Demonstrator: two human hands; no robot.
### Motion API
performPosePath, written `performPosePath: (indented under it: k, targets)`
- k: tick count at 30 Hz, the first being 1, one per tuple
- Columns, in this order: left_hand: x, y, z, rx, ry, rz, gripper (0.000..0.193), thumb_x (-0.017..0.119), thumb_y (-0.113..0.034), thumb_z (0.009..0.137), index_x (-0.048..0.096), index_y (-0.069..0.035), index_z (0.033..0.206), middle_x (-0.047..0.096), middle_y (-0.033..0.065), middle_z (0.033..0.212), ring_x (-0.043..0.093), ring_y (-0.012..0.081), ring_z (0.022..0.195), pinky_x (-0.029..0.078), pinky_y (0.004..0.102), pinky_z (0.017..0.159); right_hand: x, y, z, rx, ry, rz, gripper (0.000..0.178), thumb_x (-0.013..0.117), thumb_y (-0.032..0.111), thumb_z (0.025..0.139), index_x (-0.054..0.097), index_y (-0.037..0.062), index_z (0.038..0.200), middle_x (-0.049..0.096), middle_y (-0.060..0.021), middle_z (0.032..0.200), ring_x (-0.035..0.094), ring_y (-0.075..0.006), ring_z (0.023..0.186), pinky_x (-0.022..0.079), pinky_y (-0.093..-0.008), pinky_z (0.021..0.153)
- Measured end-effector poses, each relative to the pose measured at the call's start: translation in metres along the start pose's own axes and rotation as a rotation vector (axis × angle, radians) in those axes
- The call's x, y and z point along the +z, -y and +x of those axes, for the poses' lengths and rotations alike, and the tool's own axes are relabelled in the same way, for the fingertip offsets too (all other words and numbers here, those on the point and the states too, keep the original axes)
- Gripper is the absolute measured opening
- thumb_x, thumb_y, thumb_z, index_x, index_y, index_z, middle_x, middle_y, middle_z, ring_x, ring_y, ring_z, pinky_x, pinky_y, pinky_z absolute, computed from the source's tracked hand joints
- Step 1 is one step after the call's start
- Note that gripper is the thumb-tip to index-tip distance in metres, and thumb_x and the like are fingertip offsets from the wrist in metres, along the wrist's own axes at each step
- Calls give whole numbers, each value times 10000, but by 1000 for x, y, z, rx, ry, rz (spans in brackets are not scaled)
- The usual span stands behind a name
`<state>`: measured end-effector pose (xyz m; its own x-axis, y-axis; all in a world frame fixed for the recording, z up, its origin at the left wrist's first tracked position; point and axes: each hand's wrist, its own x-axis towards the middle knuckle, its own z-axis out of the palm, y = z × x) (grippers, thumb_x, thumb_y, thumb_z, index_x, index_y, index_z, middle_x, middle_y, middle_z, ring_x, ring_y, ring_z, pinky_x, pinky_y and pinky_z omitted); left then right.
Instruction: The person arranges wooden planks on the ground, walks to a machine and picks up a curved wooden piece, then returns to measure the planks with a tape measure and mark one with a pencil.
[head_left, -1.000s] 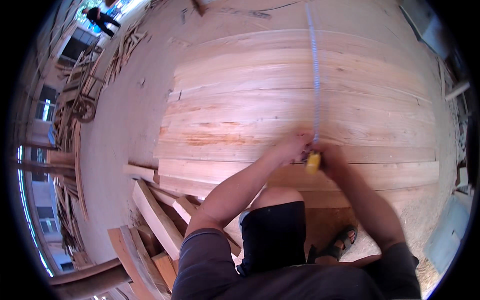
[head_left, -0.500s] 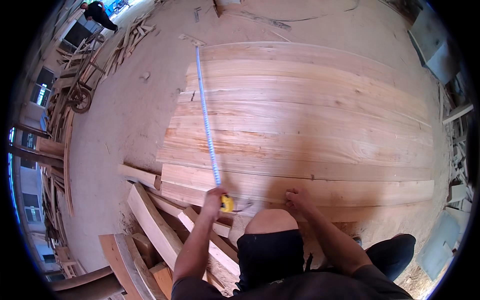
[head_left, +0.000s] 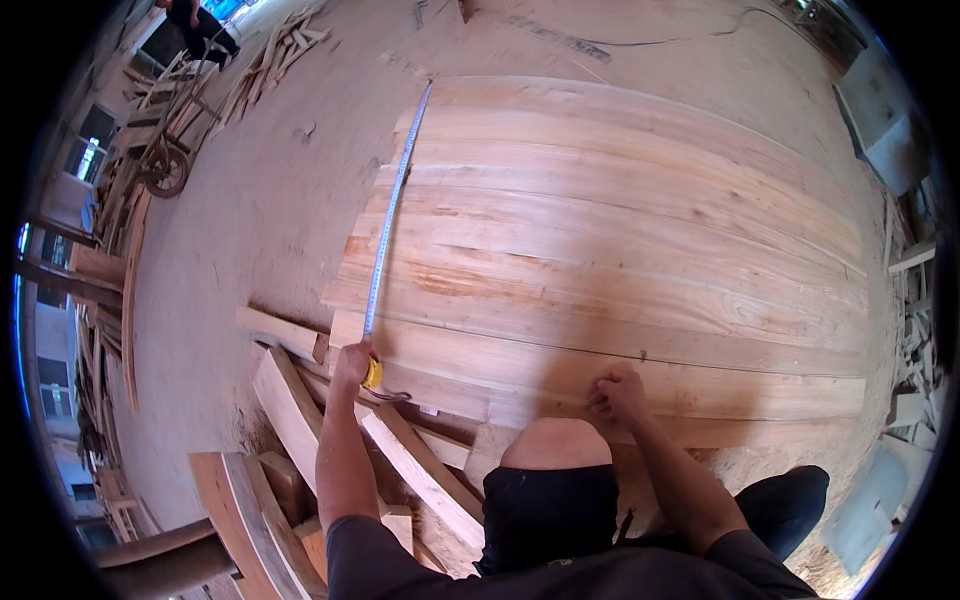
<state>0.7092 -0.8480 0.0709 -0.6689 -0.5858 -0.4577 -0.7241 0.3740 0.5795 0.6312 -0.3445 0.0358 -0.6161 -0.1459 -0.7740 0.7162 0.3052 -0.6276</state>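
Side by side on the floor lie several wide wooden planks (head_left: 560, 240), their left ends uneven. My left hand (head_left: 350, 362) grips a yellow tape measure (head_left: 372, 374) near the planks' near left corner. Its pale blade (head_left: 388, 228) stretches away across the boards to the far left edge. A dark strap hangs from the case. Over the nearest boards my right hand (head_left: 617, 396) is closed, fingers curled; anything inside them is hidden.
Loose timber beams (head_left: 425, 475) are piled at the lower left, close to my left forearm. Farther left are a wheeled cart (head_left: 165, 170) and scrap wood. A person (head_left: 200, 28) is at the far left. Grey panels (head_left: 880, 120) stand at the right.
My left hand has moved left and slightly away from me with the tape measure, so the blade now slants the other way. The view has shifted a little.
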Motion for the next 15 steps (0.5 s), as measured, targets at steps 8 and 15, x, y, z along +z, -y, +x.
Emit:
performPosePath:
  k: [8,15]
  targets:
    - [-20,67,14,88,-36,-40,517,527,-446,974,714,-2,787,648,105,683,625,210,652,501,364,662,-2,-10,6,-9,-7,95,120,532,72,940,642,24,947,693,-129,749,668,-200,553,518,-304,434]
    - [-2,7,55,-22,38,-393,462,535,-392,1001,651,-3,781,593,63,676,573,166,598,460,323,573,1,-12,7,-52,6,42,133,532,82,933,647,29,893,686,-124,721,666,-200,549,517,-299,439]
